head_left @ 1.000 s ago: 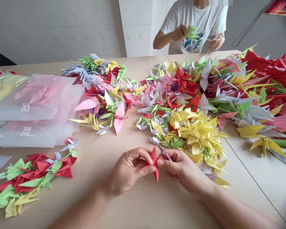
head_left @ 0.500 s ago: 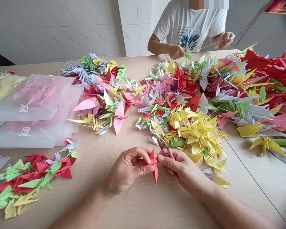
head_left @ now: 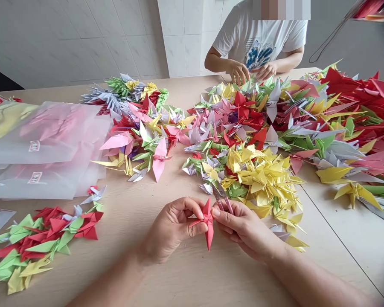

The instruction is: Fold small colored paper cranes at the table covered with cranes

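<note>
A small red paper crane (head_left: 208, 221) is pinched between the thumb and fingers of my left hand (head_left: 171, 230), just above the wooden table (head_left: 185, 277). My right hand (head_left: 243, 228) touches the crane's right side with its fingertips and also grips a small pair of pink-handled scissors (head_left: 222, 198), blades pointing up and away. Just beyond my hands lies a heap of yellow cranes (head_left: 262, 179).
Heaps of coloured paper cranes (head_left: 275, 123) cover the far and right table. A smaller pile of red and green cranes (head_left: 35, 243) lies at left. Frosted plastic bags (head_left: 41, 149) are stacked at far left. Another person in a white shirt (head_left: 262, 38) handles cranes across the table.
My hands have barely moved; the scissors tilted more upright. The person opposite lowered both hands from chest height down to the crane heap.
</note>
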Demonstrator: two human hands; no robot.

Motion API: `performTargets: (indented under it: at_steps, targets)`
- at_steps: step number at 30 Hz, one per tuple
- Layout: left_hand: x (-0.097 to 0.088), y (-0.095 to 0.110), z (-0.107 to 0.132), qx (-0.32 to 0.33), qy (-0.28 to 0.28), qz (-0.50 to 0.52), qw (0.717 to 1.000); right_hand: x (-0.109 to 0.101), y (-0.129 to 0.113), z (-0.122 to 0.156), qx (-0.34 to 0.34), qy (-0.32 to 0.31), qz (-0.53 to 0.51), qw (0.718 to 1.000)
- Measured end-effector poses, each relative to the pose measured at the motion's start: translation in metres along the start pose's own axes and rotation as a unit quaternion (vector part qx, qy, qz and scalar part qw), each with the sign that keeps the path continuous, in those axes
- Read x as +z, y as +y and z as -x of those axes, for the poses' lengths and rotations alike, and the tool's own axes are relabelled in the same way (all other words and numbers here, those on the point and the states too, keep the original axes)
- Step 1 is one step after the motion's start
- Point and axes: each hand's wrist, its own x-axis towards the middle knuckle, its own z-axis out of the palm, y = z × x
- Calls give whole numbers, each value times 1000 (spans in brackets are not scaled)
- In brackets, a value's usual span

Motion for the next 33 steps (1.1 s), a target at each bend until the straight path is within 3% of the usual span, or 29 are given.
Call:
performTargets:
  at_steps: [16,27,33]
  targets:
    - [-2,-1,-1,-9,25,-2,1000,1,4,0,-28,15,100,994]
    - [-7,3,-3,-11,106,-3,994,4,-4,8,-83,70,185,977]
    - [-11,4,-4,0,113,-19,993,-3,-1,4,-82,69,227,968]
